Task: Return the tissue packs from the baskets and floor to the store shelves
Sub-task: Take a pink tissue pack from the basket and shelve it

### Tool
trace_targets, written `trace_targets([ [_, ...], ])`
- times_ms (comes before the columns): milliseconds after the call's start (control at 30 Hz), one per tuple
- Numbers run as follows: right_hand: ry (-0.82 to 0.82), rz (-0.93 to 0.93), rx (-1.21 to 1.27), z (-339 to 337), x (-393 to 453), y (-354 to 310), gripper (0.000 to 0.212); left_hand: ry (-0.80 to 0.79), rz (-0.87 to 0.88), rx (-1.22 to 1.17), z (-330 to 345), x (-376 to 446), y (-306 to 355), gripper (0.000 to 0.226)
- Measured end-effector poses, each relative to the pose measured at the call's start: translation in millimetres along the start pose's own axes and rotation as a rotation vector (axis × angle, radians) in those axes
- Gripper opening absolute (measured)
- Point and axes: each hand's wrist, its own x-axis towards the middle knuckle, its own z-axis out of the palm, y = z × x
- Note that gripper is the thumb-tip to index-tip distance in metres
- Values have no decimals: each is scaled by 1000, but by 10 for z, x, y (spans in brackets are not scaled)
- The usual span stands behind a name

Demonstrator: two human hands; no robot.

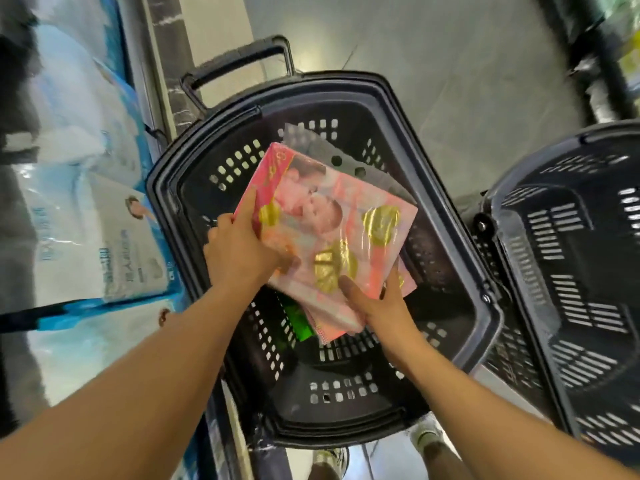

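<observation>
Over the basket: a pink tissue pack [332,216] is held above the middle of a dark plastic basket [446,237].
Pack direction: its broad printed face is turned up; its long axis runs from far left to near right, tilted against the basket's length.
Pack surface: glossy clear film over pink print, gold round marks, flat slab shape with square corners.
Left hand [242,251]: grips the pack's left edge, fingers laid along the side, thumb on the top face.
Right hand [377,299]: clamped on the near right corner, thumb on top, fingers underneath.
Under the pack: more pink packs [332,323] lie stacked just below it, a green item [298,317] beside them on the near left, a grey perforated sheet [339,157] on the far side.
Basket build: rigid walls pierced with rows of slots, thick rim, black pull handle [239,64] at the far end.
Second basket [571,271]: same slotted dark plastic, just right of the first.
Left side: large white-and-blue soft packs [100,230] on the shelf.
Floor [433,46]: smooth and grey.
</observation>
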Motion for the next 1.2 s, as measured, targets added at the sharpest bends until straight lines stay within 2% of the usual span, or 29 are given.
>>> trace_targets([
  [133, 28, -86, 66, -98, -316, -383, 85, -55, -80, -228, -315, -201, 95, 137],
  [200, 29, -93, 35, -192, -497, -546, 85, -115, -150, -337, -421, -361, 114, 146],
  [267, 0, -166, -90, -384, -762, -1093, 95, -115, -188, -467, -812, -677, 362, 144],
  [300, -7, -163, -135, -458, -797, -1087, 98, -143, -228, -524, -775, -829, 333, 142],
  [333, -24, -229, -193, -577, -974, -1502, 98, -88, -188, -584, -1042, -1004, 521, 143],
  [367, -57, -263, -246, -709, -1079, -1854, 95, -122, -202, -634, -1279, -1194, 715, 149],
  [400, -36, -270, -282, -789, -1095, -1922, 90, -147, -203, -667, -1202, -1306, 687, 153],
  [467, -90, -416, -385, -896, -1485, -2907, 84, -74, -131, -636, -1875, -1636, 1085, 154],
  [500, -84, -432, -428, -968, -1437, -3038, 81, -26, -99, -581, -1895, -1630, 1130, 153],
  [567, -198, -585, -547, -1057, -1897, -4056, 76, 160, -14, -508, -2685, -1921, 1570, 152],
  [600, -195, -602, -586, -1096, -1841, -4185, 76, 214, 24, -484, -2748, -1809, 1588, 152],
  [633, -252, -719, -655, -1113, -2085, -4665, 76, 304, 85, -473, -3214, -2030, 1833, 150],
  [667, -315, -760, -733, -1100, -2310, -5102, 76, 338, 121, -462, -3655, -2214, 2035, 147],
  [700, -319, -764, -763, -1124, -2280, -5173, 75, 353, 165, -438, -3758, -2183, 2095, 144],
  [767, -453, -915, -878, -1022, -2865, -5912, 76, 467, 288, -434, -4537, -2678, 2413, 138],
  [900, -630, -1102, -1027, -868, -3567, -6648, 75, 362, 417, -402, -5265, -3317, 2680, 146],
  [933, -673, -1152, -1063, -815, -3816, -6819, 73, 316, 451, -445, -5424, -3529, 2738, 143],
  [1000, -727, -1226, -1110, -731, -4234, -7115, 71, 267, 484, -552, -5649, -3961, 2806, 123],
  [1067, -784, -1312, -1124, -630, -4628, -7351, 69, 318, 499, -608, -5805, -4329, 2794, 108],
  [1200, -850, -1430, -1125, -400, -5392, -7672, 71, 578, 530, -678, -6126, -4990, 2677, 119],
])
